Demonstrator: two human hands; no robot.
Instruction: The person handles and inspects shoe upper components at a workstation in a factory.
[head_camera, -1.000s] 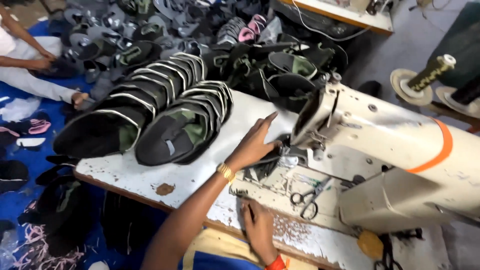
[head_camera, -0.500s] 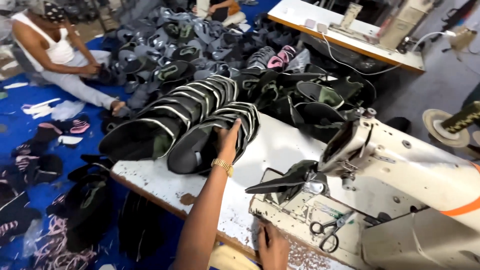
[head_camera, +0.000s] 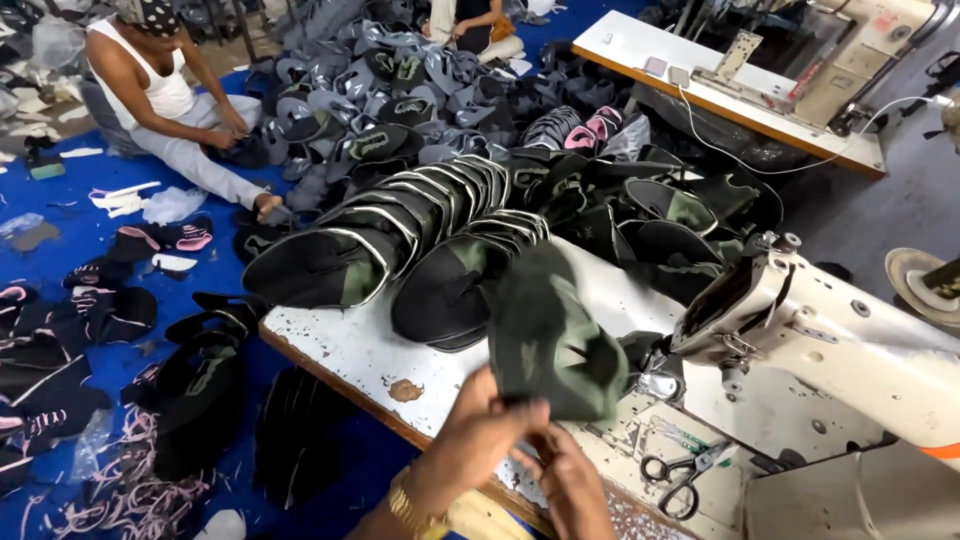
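Both my hands meet low in the middle of the view, holding up one dark green-and-black shoe upper piece. My left hand, with a gold wristband, grips its lower edge. My right hand pinches the same edge from the right. Just behind the piece lie two rows of stacked black uppers with white trim on the white worktable. The head of the cream sewing machine is right of my hands.
Scissors lie on the machine bed near my right hand. A large heap of grey and black uppers covers the blue floor beyond. A seated person in a white vest works at far left. Another table stands at back right.
My left hand drew back from the stacked uppers with one piece, and my right hand rose to join it. The view tilted up and left.
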